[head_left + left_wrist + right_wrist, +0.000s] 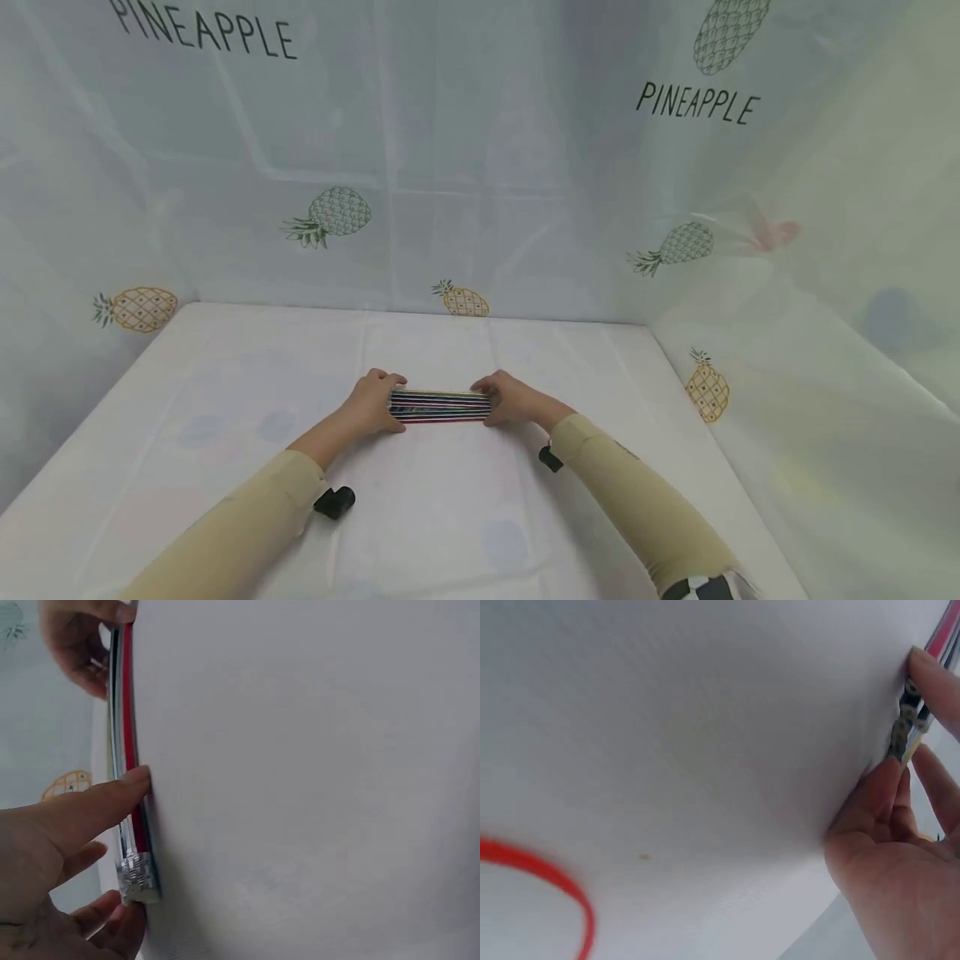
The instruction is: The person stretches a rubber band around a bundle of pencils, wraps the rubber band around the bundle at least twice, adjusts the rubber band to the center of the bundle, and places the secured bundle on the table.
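Observation:
A flat row of several slim striped pencils (441, 406) lies crosswise on the white-covered table. My left hand (371, 405) grips the left end between thumb and fingers. At the right end, my right hand (513, 397) holds the row the same way. In the left wrist view, a pencil with a red stripe (129, 712) lies nearest, and a silver ferrule with a pale tip (137, 879) shows by the left fingers. The right wrist view shows dark, rounded pencil ends (907, 712) between the right thumb and fingers.
A white cloth (450, 517) covers the table. Curtains printed with pineapples (340, 211) hang behind it and at both sides. Small black wrist cameras (334, 502) sit at both cuffs. A blurred red curve (547, 870) appears low in the right wrist view.

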Demonstrator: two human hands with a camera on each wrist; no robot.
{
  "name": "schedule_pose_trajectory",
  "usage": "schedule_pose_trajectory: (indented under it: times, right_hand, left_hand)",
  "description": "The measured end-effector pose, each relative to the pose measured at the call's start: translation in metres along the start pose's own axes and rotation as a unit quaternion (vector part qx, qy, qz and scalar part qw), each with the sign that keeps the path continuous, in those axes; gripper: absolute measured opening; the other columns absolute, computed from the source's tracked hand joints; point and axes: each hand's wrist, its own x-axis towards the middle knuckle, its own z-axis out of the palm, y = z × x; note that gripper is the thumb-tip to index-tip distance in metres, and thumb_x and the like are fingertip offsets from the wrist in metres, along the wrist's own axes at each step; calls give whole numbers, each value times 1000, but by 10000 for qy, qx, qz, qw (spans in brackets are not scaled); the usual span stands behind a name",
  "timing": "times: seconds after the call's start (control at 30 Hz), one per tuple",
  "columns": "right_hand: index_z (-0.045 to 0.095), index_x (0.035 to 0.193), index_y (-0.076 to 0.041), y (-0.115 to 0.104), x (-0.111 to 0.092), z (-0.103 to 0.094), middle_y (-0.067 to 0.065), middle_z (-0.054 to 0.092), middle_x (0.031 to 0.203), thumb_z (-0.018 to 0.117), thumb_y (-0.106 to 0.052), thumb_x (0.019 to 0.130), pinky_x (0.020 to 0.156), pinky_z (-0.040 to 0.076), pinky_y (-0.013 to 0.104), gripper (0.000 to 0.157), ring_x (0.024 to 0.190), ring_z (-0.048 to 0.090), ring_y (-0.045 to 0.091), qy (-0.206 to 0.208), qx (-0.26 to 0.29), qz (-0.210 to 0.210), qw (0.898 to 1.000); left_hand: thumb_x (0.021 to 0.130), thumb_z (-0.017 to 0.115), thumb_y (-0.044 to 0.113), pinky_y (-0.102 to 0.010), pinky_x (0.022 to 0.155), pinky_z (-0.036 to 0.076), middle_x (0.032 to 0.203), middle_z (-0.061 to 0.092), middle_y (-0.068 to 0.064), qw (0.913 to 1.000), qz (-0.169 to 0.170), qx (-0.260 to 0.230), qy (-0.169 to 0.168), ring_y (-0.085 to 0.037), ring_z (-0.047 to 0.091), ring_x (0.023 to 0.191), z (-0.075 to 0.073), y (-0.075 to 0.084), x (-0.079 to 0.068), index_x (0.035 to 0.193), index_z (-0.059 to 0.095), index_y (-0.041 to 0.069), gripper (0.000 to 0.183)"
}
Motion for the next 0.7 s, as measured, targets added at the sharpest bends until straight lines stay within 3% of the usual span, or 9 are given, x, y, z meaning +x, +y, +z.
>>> schedule_pose_trajectory:
  times: [0.27,0.47,0.7]
  right_hand:
    - [59,126,-9,-3,6,-4,3,57,109,85,-3,73,94,47,38,60,101,54,18,-169,79,121,9998]
    - [59,123,-10,-2,7,-5,2,55,108,86,-4,72,94,46,37,58,99,52,19,-218,135,215,9994]
    - [65,108,-10,-3,8,-6,2,56,100,85,-3,72,85,47,34,43,91,52,17,-297,14,334,9990]
  left_hand:
    - [66,92,22,-54,98,41,131,41,-24,9979,-215,143,-597,-40,43,117,-5,-3,14,131,55,6,77]
    - [66,92,21,-51,95,43,124,44,-21,9969,-179,134,-755,-36,47,109,-6,-3,17,123,56,6,69]
    - [70,89,19,-44,88,44,102,48,-10,9954,2,172,-942,-26,47,93,-7,0,14,107,62,5,48]
